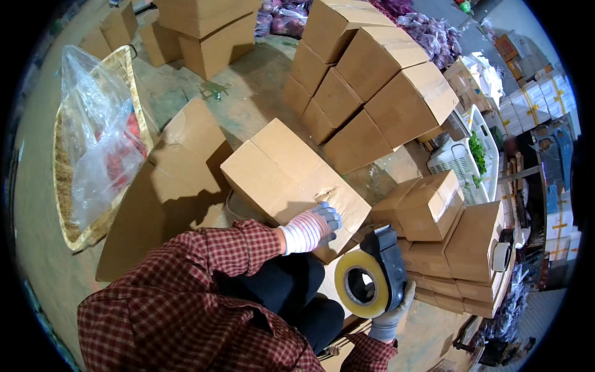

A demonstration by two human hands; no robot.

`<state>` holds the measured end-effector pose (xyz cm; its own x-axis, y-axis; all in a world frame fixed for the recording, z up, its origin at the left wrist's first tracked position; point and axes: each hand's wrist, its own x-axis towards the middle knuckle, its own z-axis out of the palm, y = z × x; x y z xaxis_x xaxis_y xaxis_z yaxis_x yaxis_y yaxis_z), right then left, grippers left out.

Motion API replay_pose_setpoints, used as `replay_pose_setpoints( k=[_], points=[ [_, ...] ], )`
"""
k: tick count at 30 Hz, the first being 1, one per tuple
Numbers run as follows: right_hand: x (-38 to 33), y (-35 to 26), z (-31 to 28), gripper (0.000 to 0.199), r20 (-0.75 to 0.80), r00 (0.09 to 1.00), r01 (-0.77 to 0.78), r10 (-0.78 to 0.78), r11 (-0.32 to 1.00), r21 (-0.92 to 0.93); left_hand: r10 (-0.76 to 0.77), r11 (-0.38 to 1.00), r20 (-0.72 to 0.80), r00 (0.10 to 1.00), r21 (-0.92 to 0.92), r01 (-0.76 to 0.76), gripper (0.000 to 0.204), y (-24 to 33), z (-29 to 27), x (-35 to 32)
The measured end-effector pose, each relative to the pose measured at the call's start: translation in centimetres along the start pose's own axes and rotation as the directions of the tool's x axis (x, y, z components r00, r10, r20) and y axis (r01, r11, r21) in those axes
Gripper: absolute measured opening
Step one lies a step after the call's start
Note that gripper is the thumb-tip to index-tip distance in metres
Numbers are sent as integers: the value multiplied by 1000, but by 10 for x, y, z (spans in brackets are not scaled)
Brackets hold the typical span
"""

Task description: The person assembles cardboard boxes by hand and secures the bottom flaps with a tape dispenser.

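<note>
A shallow woven straw basket [65, 204] at the left holds a crumpled clear plastic bag [93, 142] with something red inside. A white slatted plastic crate [455, 158] at the right carries green leaves.

The closed brown cardboard box [291, 183] sits tilted at centre, just in front of the person's knees. The left hand [323, 222], in a grey glove with a striped cuff, lies flat on the near end of its top, fingers spread, gripping nothing. The right hand [392, 313], also gloved, is closed around a black tape dispenser [372, 276] loaded with a yellowish roll, held just right of the box.

Sealed brown cartons are stacked behind [372, 87] and to the right [462, 248]. A flattened cardboard sheet [167, 186] lies on the greenish concrete floor [242, 93].
</note>
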<state>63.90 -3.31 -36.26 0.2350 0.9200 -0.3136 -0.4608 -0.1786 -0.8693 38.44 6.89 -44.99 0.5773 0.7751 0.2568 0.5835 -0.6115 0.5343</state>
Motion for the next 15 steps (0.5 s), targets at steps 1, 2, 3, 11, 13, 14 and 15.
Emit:
replay_pose_setpoints(
  k=[1,2,3,11,13,14,15],
  points=[
    [1,3,-12,52,0,1000,-1,1,1000,3,-162,951,23,986,-264,163,33,9,-10,1],
    [3,9,-28,52,-2,1000,-3,3,1000,5,-308,807,90,947,-502,310,31,18,-19,1],
    [4,13,-42,51,-3,1000,-5,5,1000,7,-421,583,193,886,-690,428,29,23,-23,2],
    [-10,4,-14,42,216,964,229,-154,893,-388,-166,-375,570,804,-791,483,47,37,-56,7],
    [-6,9,-21,43,209,962,258,-176,835,-486,-238,-357,556,797,-813,460,27,43,-69,8],
    [-2,11,-24,42,217,968,212,-126,872,-441,-247,-288,491,836,-861,420,21,36,-56,6],
    [3,12,-26,41,229,971,163,-74,903,-397,-251,-217,424,870,-901,377,15,28,-43,3]
  ],
)
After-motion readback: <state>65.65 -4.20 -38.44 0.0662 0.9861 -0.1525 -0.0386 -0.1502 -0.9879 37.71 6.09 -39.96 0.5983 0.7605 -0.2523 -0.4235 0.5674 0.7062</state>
